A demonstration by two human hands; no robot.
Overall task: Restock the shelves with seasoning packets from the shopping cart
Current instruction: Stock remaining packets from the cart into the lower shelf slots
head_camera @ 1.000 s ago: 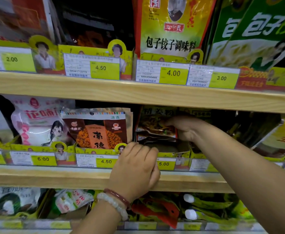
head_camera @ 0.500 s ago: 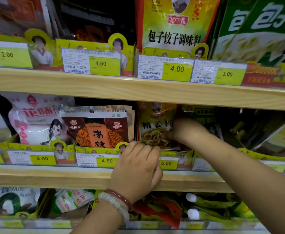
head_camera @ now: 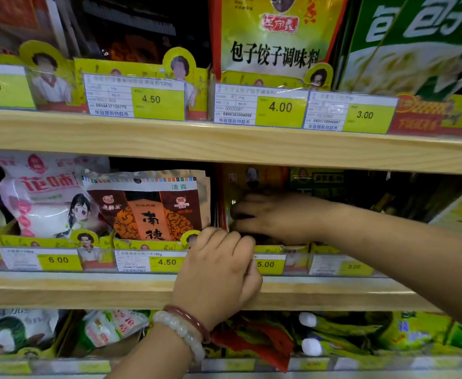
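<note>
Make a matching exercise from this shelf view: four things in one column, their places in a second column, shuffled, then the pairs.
1. left hand
2. right hand
3. white sugar bag
4. 4.00 price tag

A. on the top shelf's edge
B. far left of the middle shelf
C. reaching into the middle shelf on the yellow seasoning packet
D. gripping the middle shelf's front rail

Pairs: 1-D, 2-C, 3-B, 4-A
</note>
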